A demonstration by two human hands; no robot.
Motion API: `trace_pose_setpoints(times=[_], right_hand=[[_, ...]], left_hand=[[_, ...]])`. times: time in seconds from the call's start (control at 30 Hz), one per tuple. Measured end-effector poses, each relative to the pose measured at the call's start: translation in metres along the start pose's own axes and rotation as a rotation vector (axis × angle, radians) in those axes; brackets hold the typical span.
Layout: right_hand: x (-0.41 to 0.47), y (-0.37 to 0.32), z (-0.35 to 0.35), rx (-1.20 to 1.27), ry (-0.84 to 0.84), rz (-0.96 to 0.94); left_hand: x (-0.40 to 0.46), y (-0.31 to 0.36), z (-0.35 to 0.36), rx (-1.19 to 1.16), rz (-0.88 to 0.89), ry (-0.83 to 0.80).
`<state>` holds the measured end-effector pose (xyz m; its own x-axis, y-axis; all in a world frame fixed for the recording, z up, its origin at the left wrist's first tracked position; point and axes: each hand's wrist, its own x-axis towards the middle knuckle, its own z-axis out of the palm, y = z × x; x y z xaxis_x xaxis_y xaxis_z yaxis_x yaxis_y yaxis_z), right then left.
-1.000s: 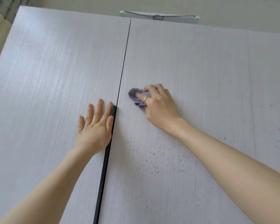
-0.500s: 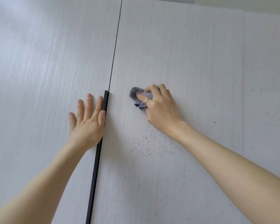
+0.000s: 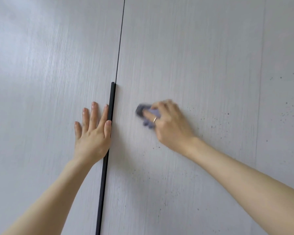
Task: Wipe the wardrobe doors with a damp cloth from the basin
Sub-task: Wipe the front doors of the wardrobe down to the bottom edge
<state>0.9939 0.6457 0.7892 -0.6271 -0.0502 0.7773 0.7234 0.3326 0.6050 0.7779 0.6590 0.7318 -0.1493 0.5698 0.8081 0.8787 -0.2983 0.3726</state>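
The left hand (image 3: pixel 92 133) is laid flat against the left wardrobe door (image 3: pixel 41 99), fingers straight and pointing upward, nothing being held, its thumb side set against the black vertical handle strip (image 3: pixel 109 133) at that door's inner edge. The right hand (image 3: pixel 170 124) is pressed to the right wardrobe door (image 3: pixel 202 56), fingers curled over a bunched grey-blue cloth (image 3: pixel 146 114), on which a ring (image 3: pixel 154 119) is seen; hand and cloth are blurred. Dark specks (image 3: pixel 215 119) are scattered over the door beside and below this hand. Compared with half a second earlier, the cloth is found farther from the inner edge of the right door, while the left hand is kept against the strip.
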Motion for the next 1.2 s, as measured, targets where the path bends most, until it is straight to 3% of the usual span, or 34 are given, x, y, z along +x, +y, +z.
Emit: trace_pose_setpoints(times=[0.1,0.17,0.23,0.33,0.37,0.4,0.5,0.57,0.67,0.8,0.83,0.93,1.0,1.07,1.13,1.2], right_hand=[[-0.031,-0.011,-0.003,0.017,-0.210,-0.355],[-0.030,0.007,-0.013,-0.038,-0.240,-0.354],[-0.018,0.034,-0.024,-0.068,-0.161,-0.178],[-0.016,0.066,-0.039,-0.072,0.061,0.290],[-0.026,0.064,-0.039,-0.074,0.080,0.349],[-0.042,0.060,-0.039,-0.082,0.066,0.309],[-0.087,0.039,-0.033,-0.056,-0.141,-0.168],[-0.089,0.052,-0.043,-0.053,-0.261,-0.311],[-0.063,0.100,-0.060,-0.138,-0.181,-0.110],[-0.040,0.157,-0.080,-0.220,0.031,0.505],[-0.041,0.156,-0.078,-0.223,0.042,0.570],[-0.068,0.130,-0.065,-0.253,0.096,0.331],[-0.102,0.108,-0.060,-0.224,0.010,0.051],[-0.122,0.108,-0.064,-0.231,-0.090,-0.113],[-0.114,0.127,-0.072,-0.236,-0.125,-0.135],[-0.090,0.149,-0.078,-0.266,-0.088,0.000]], left_hand=[[0.000,0.001,-0.001,0.002,-0.004,0.003],[-0.002,0.001,0.000,0.005,-0.008,-0.006],[-0.003,-0.001,0.001,0.005,-0.012,-0.007],[-0.002,-0.002,0.002,-0.011,-0.029,0.014],[-0.003,-0.002,0.003,-0.017,-0.037,0.015],[-0.003,0.002,0.005,-0.025,-0.039,0.017],[-0.004,-0.001,0.006,-0.022,-0.059,0.032],[-0.005,-0.001,0.007,-0.022,-0.071,0.050],[-0.005,0.001,0.009,-0.028,-0.077,0.062],[-0.004,0.003,0.011,-0.027,-0.073,0.064],[-0.005,0.002,0.011,-0.025,-0.075,0.064],[-0.004,0.004,0.011,-0.017,-0.076,0.078],[-0.003,0.003,0.010,-0.021,-0.075,0.084],[-0.004,0.004,0.011,-0.022,-0.073,0.087],[-0.005,0.006,0.012,-0.023,-0.086,0.096],[-0.006,0.009,0.012,-0.032,-0.096,0.102]])
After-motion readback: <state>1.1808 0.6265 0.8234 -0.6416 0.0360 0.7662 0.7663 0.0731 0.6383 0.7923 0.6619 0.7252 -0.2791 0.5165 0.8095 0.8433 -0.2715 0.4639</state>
